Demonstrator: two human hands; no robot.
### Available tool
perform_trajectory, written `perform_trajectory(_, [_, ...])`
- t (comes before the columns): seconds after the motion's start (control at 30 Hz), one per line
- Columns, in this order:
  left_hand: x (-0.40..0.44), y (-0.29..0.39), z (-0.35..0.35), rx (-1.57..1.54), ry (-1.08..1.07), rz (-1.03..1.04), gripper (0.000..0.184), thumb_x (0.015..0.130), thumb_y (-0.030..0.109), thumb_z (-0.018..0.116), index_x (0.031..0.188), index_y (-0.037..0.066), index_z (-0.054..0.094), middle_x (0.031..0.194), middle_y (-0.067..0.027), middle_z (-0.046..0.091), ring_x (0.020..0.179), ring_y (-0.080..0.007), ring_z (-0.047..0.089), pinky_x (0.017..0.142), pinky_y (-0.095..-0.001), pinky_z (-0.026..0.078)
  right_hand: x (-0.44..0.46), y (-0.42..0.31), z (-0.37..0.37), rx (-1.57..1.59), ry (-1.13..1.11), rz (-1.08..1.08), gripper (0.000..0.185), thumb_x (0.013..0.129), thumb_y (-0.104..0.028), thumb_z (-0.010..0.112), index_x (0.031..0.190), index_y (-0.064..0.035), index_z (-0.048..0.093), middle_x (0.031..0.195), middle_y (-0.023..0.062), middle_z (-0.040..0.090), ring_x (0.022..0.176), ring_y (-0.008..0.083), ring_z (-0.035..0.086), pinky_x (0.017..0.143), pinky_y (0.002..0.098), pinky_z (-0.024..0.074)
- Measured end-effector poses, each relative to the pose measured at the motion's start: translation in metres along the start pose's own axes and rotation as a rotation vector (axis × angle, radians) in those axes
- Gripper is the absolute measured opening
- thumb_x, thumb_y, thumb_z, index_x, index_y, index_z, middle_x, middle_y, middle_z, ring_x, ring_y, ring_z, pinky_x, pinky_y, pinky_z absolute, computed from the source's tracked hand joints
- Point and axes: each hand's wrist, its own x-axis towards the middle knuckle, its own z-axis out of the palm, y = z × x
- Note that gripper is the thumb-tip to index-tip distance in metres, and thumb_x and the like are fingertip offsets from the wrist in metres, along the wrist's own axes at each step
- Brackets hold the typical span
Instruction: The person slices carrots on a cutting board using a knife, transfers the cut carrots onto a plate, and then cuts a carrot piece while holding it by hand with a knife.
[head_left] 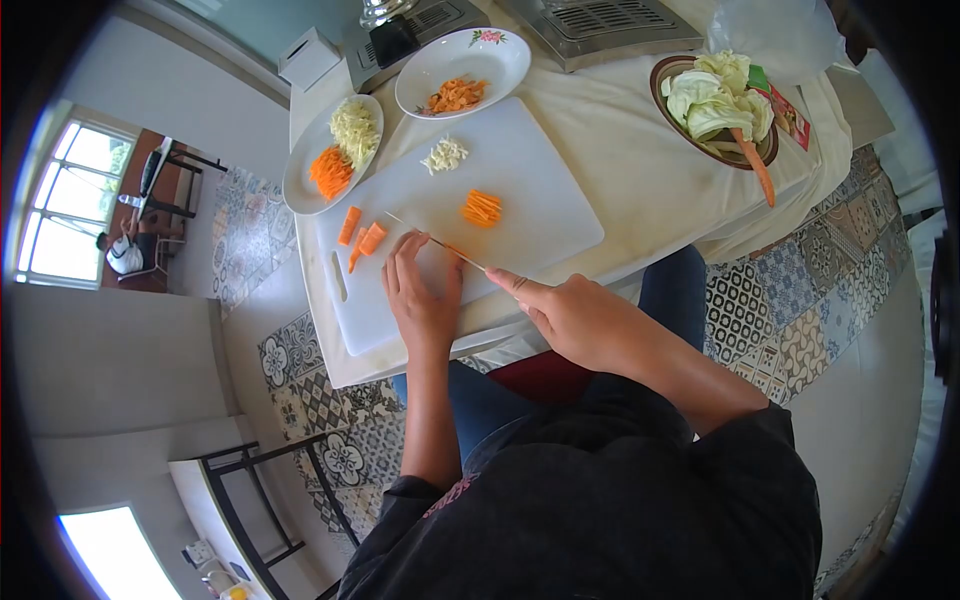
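A white cutting board (535, 190) lies at the table's front edge. My right hand (560, 310) is closed round the handle of a knife (440, 243), whose thin blade points left over the board. My left hand (420, 290) has its fingers bent and pressed down beside the blade; a bit of orange carrot (455, 254) shows between my hands, and my left fingers partly hide what lies under them. Carrot pieces (370, 240) sit left of my left hand. Carrot sticks (482, 208) and chopped white pieces (445, 155) lie farther back on the board.
A plate (298, 185) of shredded carrot and cabbage stands back left, beside a floral bowl (410, 75) with orange food. Stoves (600, 30) are behind. At the right, a brown-rimmed bowl (658, 85) holds cabbage and a carrot. A person (125, 252) sits far left.
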Motion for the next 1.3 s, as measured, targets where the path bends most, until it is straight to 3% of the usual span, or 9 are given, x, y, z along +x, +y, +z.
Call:
perform_trajectory(0.13, [0.0,-0.004,0.0,0.081,-0.161,0.016,0.061,0.087,0.01,0.071,0.143,0.018,0.051,0.15,-0.0089,0.048,0.144,-0.0356,0.036,0.116,-0.0562,0.026,0.0,0.006,0.009,0.009,0.028,-0.026,0.055,0.094,-0.009,0.048,0.149,-0.012,0.043,0.073,0.0253,0.065,0.065,0.043,0.064,0.068,0.0511,0.0521])
perform_trajectory(0.23, [0.002,-0.005,-0.004,0.13,-0.223,-0.011,0.059,0.089,0.014,0.069,0.145,0.021,0.05,0.151,-0.0058,0.048,0.145,-0.0351,0.035,0.116,-0.0608,0.022,0.002,0.004,0.008,0.017,0.032,-0.036,0.055,0.095,-0.009,0.047,0.149,-0.0124,0.043,0.073,0.0258,0.065,0.066,0.0435,0.064,0.068,0.0515,0.0521])
perform_trajectory(0.37, [0.003,-0.01,-0.006,0.103,-0.247,-0.006,0.06,0.088,0.014,0.07,0.145,0.023,0.051,0.15,-0.0056,0.05,0.144,-0.0344,0.038,0.116,-0.0618,0.021,0.006,0.004,0.007,0.042,0.006,0.001,0.059,0.095,-0.008,0.051,0.152,-0.0191,0.038,0.084,0.0255,0.068,0.072,0.0451,0.065,0.072,0.0541,0.0516])
perform_trajectory(0.53, [0.004,-0.012,-0.007,0.085,-0.25,0.014,0.06,0.087,0.015,0.071,0.144,0.024,0.052,0.149,-0.0048,0.051,0.143,-0.0339,0.039,0.116,-0.062,0.021,0.002,-0.001,0.007,-0.019,0.0,0.028,0.059,0.095,-0.008,0.05,0.151,-0.0186,0.039,0.075,0.0256,0.066,0.068,0.0444,0.063,0.068,0.0537,0.0506])
perform_trajectory(0.77, [-0.008,-0.03,-0.006,0.07,-0.188,0.035,0.06,0.085,0.013,0.071,0.142,0.022,0.055,0.147,-0.0071,0.053,0.141,-0.0355,0.041,0.114,-0.0574,0.03,-0.012,0.002,0.034,-0.336,0.079,-0.054,0.057,0.095,-0.012,0.051,0.15,-0.0195,0.042,0.074,0.0211,0.065,0.071,0.0382,0.066,0.068,0.0484,0.0525])
perform_trajectory(0.97, [-0.006,-0.011,-0.006,-0.052,0.014,0.007,0.05,0.082,0.008,0.072,0.131,0.01,0.062,0.136,-0.0127,0.06,0.134,-0.0359,0.049,0.108,-0.0448,0.042,-0.008,0.003,0.003,-0.016,-0.046,0.029,0.05,0.103,-0.018,0.045,0.152,-0.0232,0.039,0.08,0.0156,0.065,0.067,0.0287,0.064,0.069,0.0425,0.0526])
perform_trajectory(1.07, [-0.01,-0.018,-0.008,-0.088,0.022,0.021,0.042,0.081,0.007,0.073,0.122,0.008,0.065,0.127,-0.0118,0.065,0.124,-0.0331,0.056,0.102,-0.0427,0.046,-0.006,0.006,-0.011,0.294,-0.1,0.119,0.049,0.107,-0.019,0.042,0.155,-0.0252,0.035,0.064,0.0038,0.052,0.053,0.0136,0.049,0.054,0.0295,0.0495])
perform_trajectory(1.17, [-0.012,-0.02,-0.008,-0.099,-0.014,0.062,0.037,0.079,0.009,0.074,0.116,0.01,0.067,0.122,-0.0073,0.067,0.117,-0.0303,0.059,0.098,-0.042,0.047,-0.004,0.005,-0.014,0.348,-0.127,0.205,0.048,0.108,-0.02,0.038,0.156,-0.0256,0.034,0.065,0.0008,0.05,0.052,0.0058,0.047,0.05,0.0238,0.0456])
perform_trajectory(1.3, [-0.01,-0.01,-0.011,-0.081,-0.015,0.171,0.034,0.079,0.01,0.074,0.112,0.011,0.068,0.119,-0.0037,0.069,0.113,-0.0287,0.061,0.097,-0.0406,0.047,-0.005,-0.003,-0.015,0.353,-0.136,0.239,0.047,0.108,-0.022,0.038,0.155,-0.0246,0.035,0.066,0.0016,0.048,0.053,0.0087,0.046,0.053,0.026,0.0464])
